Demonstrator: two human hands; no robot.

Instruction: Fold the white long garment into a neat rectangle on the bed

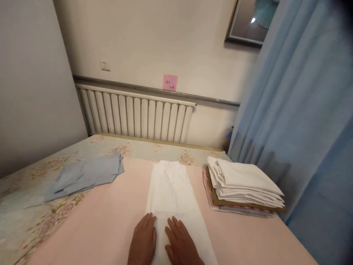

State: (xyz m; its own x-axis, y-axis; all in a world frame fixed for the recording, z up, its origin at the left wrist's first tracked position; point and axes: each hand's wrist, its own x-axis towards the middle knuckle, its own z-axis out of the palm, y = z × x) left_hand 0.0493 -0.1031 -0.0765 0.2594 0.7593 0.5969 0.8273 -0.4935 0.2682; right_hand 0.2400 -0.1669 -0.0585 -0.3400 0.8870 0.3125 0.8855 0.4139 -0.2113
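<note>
A white garment (172, 187), folded into a long narrow strip, lies lengthwise on a pink cloth (110, 221). Its far end looks like a neckline or collar, and the near end runs out of the frame. My left hand (143, 237) rests on the strip's left edge, fingers stretched forward. Flat on the white fabric to the right lies my right hand (180, 239), its fingers slightly spread. Neither hand grips anything.
To the right stands a stack of folded clothes (245, 184), white on top. A folded blue-grey garment (91, 173) lies left on the floral bedspread (49, 163). A blue curtain (286, 110) hangs at the right; a radiator (138, 114) lines the wall behind.
</note>
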